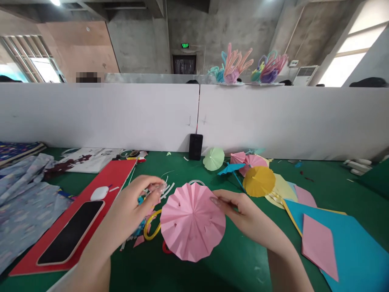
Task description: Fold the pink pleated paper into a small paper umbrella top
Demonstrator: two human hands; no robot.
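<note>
The paper disc [193, 222] is pink, the tabletop [240, 265] green

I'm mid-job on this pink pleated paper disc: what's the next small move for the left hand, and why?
Probably bring the left hand in to steady the left edge of the pink disc: only the right hand grips it, at the upper right rim, while the left hovers off the opposite side. Whether it holds something small is unclear.

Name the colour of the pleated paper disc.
The disc is plain pink, shown best in the head view.
</note>
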